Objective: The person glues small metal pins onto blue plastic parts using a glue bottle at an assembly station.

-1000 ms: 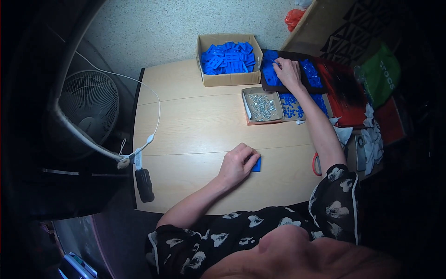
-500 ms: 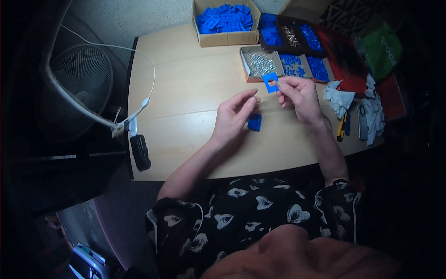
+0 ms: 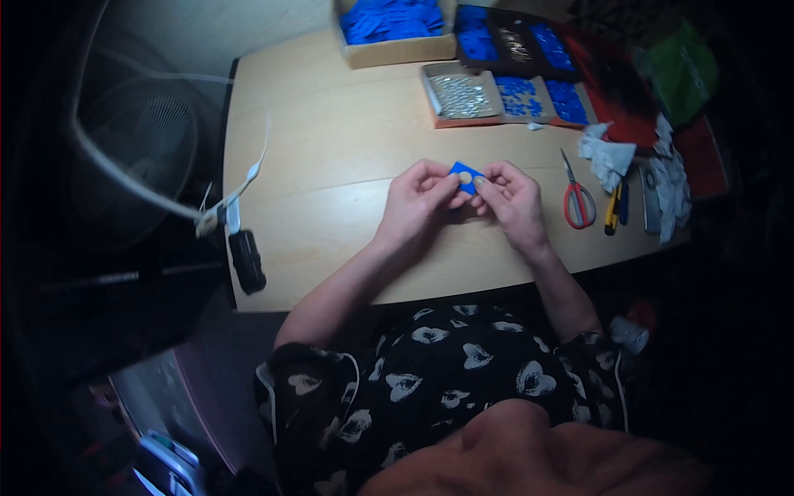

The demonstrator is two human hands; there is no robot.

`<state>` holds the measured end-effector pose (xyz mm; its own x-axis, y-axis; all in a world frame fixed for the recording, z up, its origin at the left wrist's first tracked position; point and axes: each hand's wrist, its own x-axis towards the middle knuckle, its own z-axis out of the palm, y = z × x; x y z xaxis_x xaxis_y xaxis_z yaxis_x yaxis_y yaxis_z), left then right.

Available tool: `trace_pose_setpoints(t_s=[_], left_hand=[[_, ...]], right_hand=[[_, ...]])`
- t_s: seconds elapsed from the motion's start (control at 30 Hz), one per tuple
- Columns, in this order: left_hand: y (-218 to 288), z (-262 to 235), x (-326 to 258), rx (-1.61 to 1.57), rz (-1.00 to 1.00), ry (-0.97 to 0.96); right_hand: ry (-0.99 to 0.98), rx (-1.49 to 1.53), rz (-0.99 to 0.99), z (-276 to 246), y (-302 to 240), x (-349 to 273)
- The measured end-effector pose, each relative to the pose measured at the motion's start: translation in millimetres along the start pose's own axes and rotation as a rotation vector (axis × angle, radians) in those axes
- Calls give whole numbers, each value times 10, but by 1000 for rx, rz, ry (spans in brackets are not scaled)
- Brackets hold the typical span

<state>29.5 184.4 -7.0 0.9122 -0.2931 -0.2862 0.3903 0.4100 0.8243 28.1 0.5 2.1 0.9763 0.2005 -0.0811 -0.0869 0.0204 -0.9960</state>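
The person's left hand (image 3: 418,201) and right hand (image 3: 510,198) are close together over the middle of the pale wooden worktop (image 3: 331,140), and both pinch one small blue piece (image 3: 463,177) between their fingertips. Just to the right of the hands lie red-handled scissors (image 3: 577,201) and a yellow knife (image 3: 613,210), with crumpled white cloth (image 3: 608,155) beside them. Farther back sit a tray of shiny silver bits (image 3: 460,94), trays of small blue bits (image 3: 519,97), and a cardboard box of blue pieces (image 3: 393,25).
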Motion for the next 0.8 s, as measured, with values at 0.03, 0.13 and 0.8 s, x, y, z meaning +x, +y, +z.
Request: trace_pose_setpoints(t_s=[0.03,0.13,0.8], left_hand=[[-3,90,-3,-4,-12,-7],[117,241,-89,136,-39,68],[-279,-44,14,53,-324,-489]], right_hand=[[57,59,7,-50,22,-20],[7,-23,-97,-129,258,38],[-243,-39,-369,-487,75,-435]])
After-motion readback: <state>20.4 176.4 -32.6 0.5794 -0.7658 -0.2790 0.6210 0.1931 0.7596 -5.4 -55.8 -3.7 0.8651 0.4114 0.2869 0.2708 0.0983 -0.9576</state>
